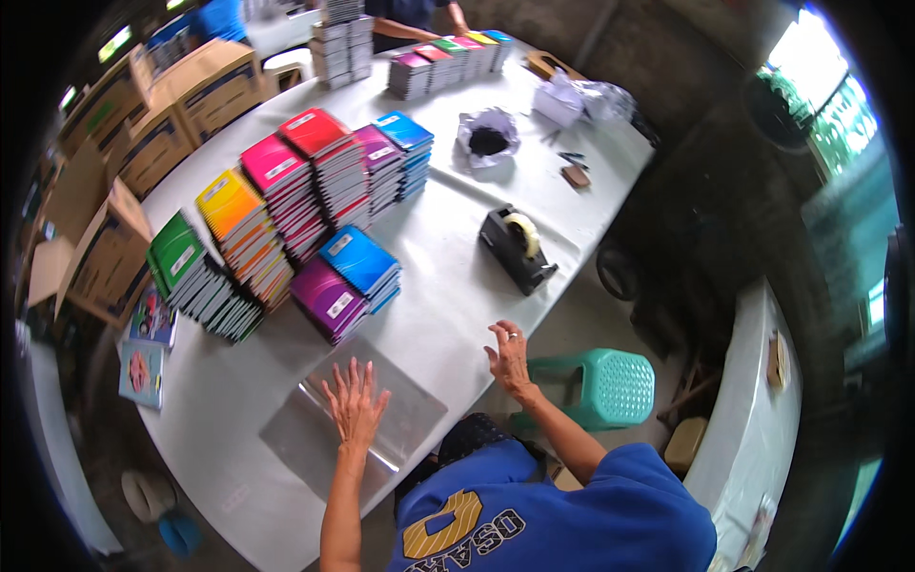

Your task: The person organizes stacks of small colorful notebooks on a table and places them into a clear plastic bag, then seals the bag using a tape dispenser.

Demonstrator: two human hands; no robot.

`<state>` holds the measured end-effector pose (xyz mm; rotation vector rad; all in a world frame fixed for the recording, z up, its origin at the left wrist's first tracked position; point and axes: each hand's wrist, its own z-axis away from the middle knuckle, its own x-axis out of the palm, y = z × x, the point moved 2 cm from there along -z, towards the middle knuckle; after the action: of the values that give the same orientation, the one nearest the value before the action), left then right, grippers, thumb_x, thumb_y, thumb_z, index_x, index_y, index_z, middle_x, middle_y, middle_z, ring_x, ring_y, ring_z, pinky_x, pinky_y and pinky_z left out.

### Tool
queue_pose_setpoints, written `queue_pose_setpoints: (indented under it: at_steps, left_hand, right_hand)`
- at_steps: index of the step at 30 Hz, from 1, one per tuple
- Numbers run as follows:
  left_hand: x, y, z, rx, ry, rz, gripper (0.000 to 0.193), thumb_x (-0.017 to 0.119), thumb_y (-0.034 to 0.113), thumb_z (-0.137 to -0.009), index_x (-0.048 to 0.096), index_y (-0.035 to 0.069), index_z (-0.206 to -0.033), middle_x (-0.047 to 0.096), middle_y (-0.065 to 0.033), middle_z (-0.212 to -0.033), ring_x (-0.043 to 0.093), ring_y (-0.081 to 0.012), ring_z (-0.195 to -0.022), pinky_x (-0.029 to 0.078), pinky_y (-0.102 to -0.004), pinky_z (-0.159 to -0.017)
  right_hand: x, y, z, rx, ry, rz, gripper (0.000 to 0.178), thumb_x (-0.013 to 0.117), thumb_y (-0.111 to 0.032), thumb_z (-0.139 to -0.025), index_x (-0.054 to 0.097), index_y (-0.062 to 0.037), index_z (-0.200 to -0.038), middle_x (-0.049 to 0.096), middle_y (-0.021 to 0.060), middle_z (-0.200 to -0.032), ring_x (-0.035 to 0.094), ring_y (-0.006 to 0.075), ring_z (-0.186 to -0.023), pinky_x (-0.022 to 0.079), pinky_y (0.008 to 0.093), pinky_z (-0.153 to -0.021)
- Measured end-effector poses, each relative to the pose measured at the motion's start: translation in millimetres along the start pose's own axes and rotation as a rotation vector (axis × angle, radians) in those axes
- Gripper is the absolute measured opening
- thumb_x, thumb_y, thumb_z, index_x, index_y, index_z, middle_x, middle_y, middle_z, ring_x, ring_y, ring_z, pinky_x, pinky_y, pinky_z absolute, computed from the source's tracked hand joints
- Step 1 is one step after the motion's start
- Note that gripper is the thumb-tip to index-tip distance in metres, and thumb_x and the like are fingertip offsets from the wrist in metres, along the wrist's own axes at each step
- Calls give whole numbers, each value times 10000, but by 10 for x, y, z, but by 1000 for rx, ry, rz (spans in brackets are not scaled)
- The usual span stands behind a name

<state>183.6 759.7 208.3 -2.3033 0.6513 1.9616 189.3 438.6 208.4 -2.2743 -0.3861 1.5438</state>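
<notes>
Clear plastic sheet (355, 431) lies flat at the white table's (457, 276) near edge; left hand (355, 408) spread flat on it; right hand (508, 358) loosely open above the rim, holding nothing; a careless shove could slide that slick sheet off, or nudge the purple notebook stack (329, 300) just beyond.

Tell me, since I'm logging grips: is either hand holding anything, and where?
Nothing is held. The left hand lies flat, fingers spread, on the clear plastic sheet; the right hand hovers open over the table edge.

Glossy clear plastic sheet (353, 429) on a smooth matt white table (457, 276).
</notes>
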Motion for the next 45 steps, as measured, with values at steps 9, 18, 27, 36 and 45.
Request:
queue_pose_setpoints:
  at_steps: [9,18,27,36,45]
  left_hand:
    - [360,28,147,51,-118,-51,652,554,465,-883,387,190,-1450,270,-103,-1539,197,-418,-1409,168,-618,-1109]
    - [382,39,145,85,-68,-95,653,546,441,-883,383,165,-1452,264,-109,-1543,197,-416,-1411,168,-602,-1114]
    - [376,160,86,71,-87,-66,669,539,433,-890,343,166,-1471,280,-126,-1534,206,-416,-1408,180,-617,-1099]
    - [131,192,-1,-8,-96,53,647,585,435,-872,411,149,-1425,335,-83,-1509,245,-360,-1404,206,-598,-1104]
    - [-129,102,192,-155,-65,-57,707,542,544,-866,364,200,-1458,270,-45,-1544,165,-368,-1432,164,-636,-1099]
  right_hand:
    - [-298,493,610,124,6,77,491,719,-19,-692,524,-77,-1139,483,156,-1207,490,355,-1088,422,440,-865]
    - [-368,507,843,180,-71,17,454,695,-23,-729,523,-76,-1145,470,147,-1211,470,353,-1133,414,451,-889]
    - [-437,648,1006,190,-75,50,453,698,-24,-721,531,-69,-1140,471,150,-1205,483,349,-1106,421,445,-875]
    - [-228,335,548,61,-4,-116,393,698,46,-705,577,-67,-1061,500,159,-1201,495,354,-1092,441,414,-902]
    - [291,-769,-51,-386,-361,-362,388,683,18,-751,558,-82,-1105,490,144,-1222,485,338,-1111,416,444,-901]
